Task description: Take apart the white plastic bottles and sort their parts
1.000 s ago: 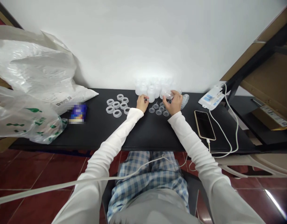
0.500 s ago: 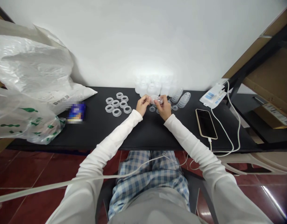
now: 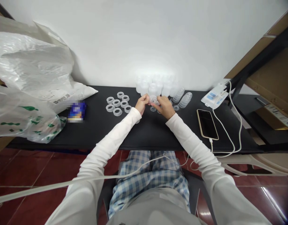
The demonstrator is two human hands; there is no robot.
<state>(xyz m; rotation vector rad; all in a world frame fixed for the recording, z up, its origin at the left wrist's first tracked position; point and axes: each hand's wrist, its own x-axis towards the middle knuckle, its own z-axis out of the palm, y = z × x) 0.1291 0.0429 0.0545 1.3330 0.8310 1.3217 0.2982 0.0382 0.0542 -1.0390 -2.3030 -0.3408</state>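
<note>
My left hand and my right hand meet above the black table, both pinched on one small clear plastic piece held between their fingertips. Just under and beside the hands lie a few small clear teat-like pieces. Left of my left hand lie several white plastic rings. Behind the hands a cluster of white translucent bottles stands against the wall.
Two stacks of clear caps lie right of the bottles. A phone on a white cable and a white packet sit at the right. Big plastic bags and a blue packet fill the left. A shelf frame stands far right.
My right hand carried the clear piece from near the bottles toward the middle. My left hand came in to meet it, and both now pinch it together.
</note>
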